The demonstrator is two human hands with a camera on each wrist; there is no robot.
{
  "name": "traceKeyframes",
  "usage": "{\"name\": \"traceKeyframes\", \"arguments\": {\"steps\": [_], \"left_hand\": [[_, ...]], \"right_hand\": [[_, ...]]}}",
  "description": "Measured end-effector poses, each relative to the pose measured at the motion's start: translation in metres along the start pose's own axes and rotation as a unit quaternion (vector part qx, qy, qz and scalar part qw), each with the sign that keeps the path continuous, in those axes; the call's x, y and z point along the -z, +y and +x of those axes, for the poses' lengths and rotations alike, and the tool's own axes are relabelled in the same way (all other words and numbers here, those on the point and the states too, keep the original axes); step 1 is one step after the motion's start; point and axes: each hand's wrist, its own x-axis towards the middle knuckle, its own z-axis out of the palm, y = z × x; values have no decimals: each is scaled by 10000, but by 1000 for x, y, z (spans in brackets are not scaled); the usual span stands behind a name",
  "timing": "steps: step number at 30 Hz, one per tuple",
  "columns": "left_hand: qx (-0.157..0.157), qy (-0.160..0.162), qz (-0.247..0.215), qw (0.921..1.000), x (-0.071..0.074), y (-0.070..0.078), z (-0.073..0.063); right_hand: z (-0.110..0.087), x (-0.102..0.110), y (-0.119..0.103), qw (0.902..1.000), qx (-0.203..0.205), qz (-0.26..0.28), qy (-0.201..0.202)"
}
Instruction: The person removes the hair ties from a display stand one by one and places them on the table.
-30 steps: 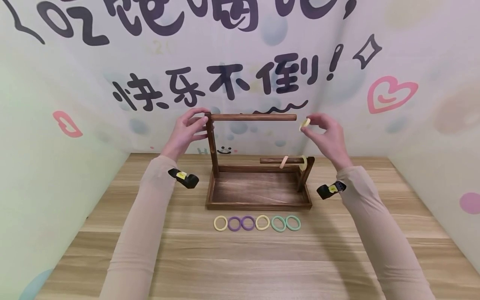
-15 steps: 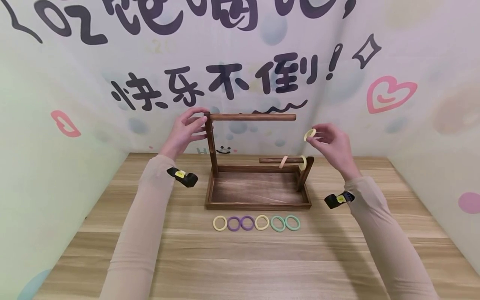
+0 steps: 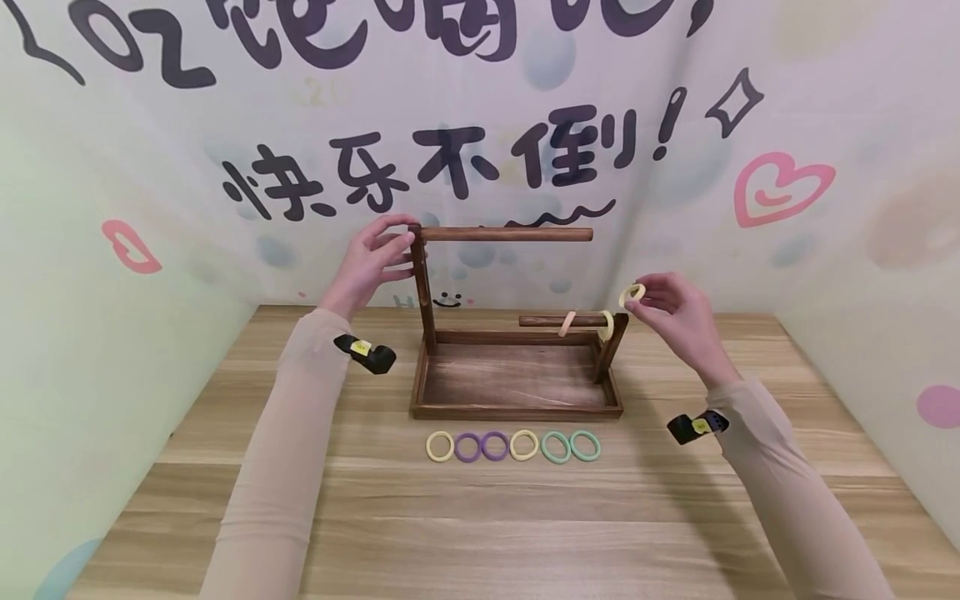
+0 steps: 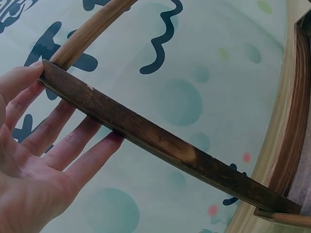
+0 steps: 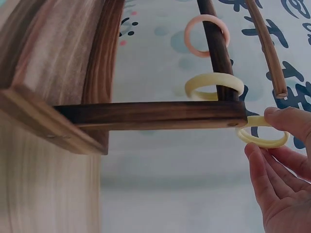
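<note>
A dark brown wooden rack [image 3: 517,375] has a tray base, a tall left post [image 4: 146,131] with an upper bar [image 3: 510,235], and a short right post [image 5: 165,115] with a lower bar [image 3: 543,322]. At the tall post's top, my left hand [image 3: 378,258] grips it between thumb and fingers. My right hand [image 3: 678,321] pinches a pale yellow ring [image 5: 265,143] by thumb and fingertips, just right of the short post's top. Around the lower bar hang another pale yellow ring [image 5: 214,80], close to the short post, and a pink ring [image 3: 567,323] further left.
On the wood-grain table [image 3: 480,533], several rings lie in a row before the rack: a yellow ring [image 3: 440,432], two purple rings [image 3: 468,461], another yellow ring [image 3: 524,459] and two green rings [image 3: 557,462]. A printed cloth wall [image 3: 300,125] stands close behind.
My right hand has moved down and to the right with the yellow ring, from the upper bar's free end to beside the short post. The left hand stays on the tall post.
</note>
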Motion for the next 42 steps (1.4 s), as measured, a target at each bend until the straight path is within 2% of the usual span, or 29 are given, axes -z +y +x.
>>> {"name": "traceKeyframes", "arguments": {"steps": [10,18,26,35,42], "left_hand": [[19,6,7,10000,1,0,0],[47,35,36,10000,1,0,-1],[43,61,46,10000,1,1,-2],[54,46,27,10000,2,0,-2],[61,-43,37,10000,3,0,-1]], "right_hand": [[-15,6,11,9997,189,135,103],[-28,11,0,9996,218,34,161],[-38,14,17,9998,20,-193,45],[-52,14,-7,9993,-77,-231,-278],[-61,11,27,9981,23,-273,-550]]}}
